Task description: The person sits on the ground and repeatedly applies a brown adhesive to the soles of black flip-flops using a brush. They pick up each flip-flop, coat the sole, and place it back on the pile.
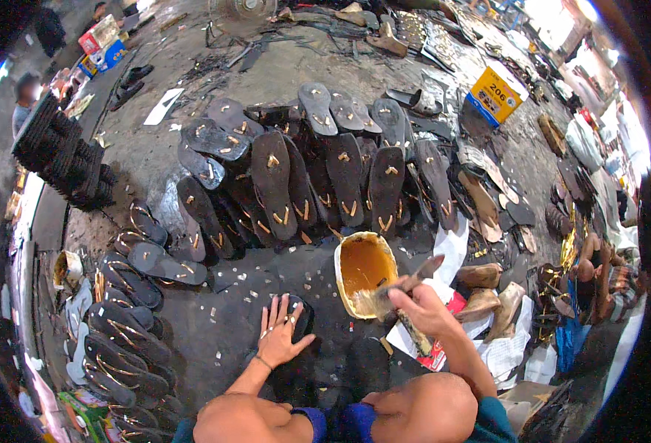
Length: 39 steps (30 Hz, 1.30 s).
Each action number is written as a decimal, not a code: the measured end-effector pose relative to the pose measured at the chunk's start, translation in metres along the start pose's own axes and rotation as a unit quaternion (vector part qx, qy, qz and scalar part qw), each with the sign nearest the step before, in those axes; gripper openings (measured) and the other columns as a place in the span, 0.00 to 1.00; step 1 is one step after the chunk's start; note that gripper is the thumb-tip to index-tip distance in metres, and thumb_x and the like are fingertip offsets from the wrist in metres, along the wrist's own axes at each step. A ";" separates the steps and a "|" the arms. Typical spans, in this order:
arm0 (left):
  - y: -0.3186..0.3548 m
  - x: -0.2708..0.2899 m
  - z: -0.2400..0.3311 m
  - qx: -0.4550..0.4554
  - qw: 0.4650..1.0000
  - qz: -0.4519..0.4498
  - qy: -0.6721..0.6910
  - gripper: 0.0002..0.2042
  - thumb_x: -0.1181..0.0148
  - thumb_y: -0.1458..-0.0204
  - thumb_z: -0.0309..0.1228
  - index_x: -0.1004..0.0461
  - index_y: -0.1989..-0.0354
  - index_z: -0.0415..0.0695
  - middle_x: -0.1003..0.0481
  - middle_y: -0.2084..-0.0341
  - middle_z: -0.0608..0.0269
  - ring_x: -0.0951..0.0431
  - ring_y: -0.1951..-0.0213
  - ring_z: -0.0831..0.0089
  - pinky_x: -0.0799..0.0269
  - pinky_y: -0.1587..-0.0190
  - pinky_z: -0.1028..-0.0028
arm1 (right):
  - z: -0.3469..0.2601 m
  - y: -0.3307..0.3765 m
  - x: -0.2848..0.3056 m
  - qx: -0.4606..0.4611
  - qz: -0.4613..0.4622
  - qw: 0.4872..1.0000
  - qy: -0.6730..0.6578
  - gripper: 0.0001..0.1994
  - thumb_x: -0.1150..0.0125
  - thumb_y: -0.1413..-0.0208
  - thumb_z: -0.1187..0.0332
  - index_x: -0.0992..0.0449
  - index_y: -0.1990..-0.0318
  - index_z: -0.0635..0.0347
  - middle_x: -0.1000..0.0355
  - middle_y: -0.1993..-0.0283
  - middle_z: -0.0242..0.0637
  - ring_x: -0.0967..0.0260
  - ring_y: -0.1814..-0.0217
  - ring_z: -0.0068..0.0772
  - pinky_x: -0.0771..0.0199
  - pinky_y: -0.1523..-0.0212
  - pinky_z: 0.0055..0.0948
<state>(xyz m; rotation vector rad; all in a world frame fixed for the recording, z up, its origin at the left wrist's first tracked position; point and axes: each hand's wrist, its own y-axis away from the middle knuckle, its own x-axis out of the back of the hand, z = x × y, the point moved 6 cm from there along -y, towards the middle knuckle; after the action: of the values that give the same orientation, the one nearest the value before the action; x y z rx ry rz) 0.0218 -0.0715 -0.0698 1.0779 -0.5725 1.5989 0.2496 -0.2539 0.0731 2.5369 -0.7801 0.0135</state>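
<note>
My left hand (280, 341) lies flat with its fingers spread, pressing on a dark sandal sole (301, 316) on the black work surface. Most of that sole is hidden under the hand. Gripped in my right hand (425, 310) is a brush (414, 279) with a dark wooden handle. Its pale, glue-crusted bristles hang over the near right rim of a cut-off tub (338, 269) coated in dried glue. Amber glue (366, 262) fills the tub's bottom; whether the bristle tips touch it I cannot tell.
Several dark soles with strap ends (272, 173) lean in rows beyond the tub. Finished-looking thong sandals (126, 325) pile up at left, near a stack of black soles (67, 148). Wooden shoe lasts (480, 303) lie at right; a yellow-blue box (497, 96) stands behind. Another person sits far right.
</note>
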 end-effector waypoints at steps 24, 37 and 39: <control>-0.049 0.086 -0.001 0.093 0.565 0.062 0.818 0.32 0.60 0.37 0.55 0.35 0.36 0.42 0.28 0.42 0.49 0.25 0.44 0.53 0.29 0.40 0.54 | -0.078 -0.007 -0.120 0.323 -0.074 0.942 0.053 0.11 0.35 0.50 0.75 0.18 0.58 0.58 0.21 0.58 0.45 0.24 0.51 0.48 0.25 0.51 0.42; -0.046 0.104 -0.005 0.077 0.522 0.110 0.842 0.35 0.58 0.39 0.52 0.43 0.30 0.39 0.37 0.35 0.42 0.33 0.36 0.47 0.36 0.34 0.53 | -0.076 -0.089 -0.054 0.311 0.149 0.938 0.023 0.09 0.35 0.45 0.74 0.23 0.57 0.63 0.21 0.60 0.46 0.22 0.55 0.48 0.24 0.53 0.39; -0.056 0.091 -0.044 0.132 0.573 0.151 0.794 0.35 0.60 0.38 0.52 0.45 0.29 0.38 0.37 0.35 0.40 0.34 0.36 0.46 0.37 0.33 0.52 | -0.077 -0.059 -0.091 0.392 0.068 0.917 0.025 0.12 0.33 0.50 0.77 0.21 0.57 0.60 0.21 0.60 0.45 0.22 0.54 0.46 0.24 0.53 0.38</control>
<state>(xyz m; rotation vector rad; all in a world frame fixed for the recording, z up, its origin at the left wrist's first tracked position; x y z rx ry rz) 0.0572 0.0267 -0.0207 -0.6250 0.8019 2.2347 0.2143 -0.1286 0.1020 3.1903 -1.0912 0.5370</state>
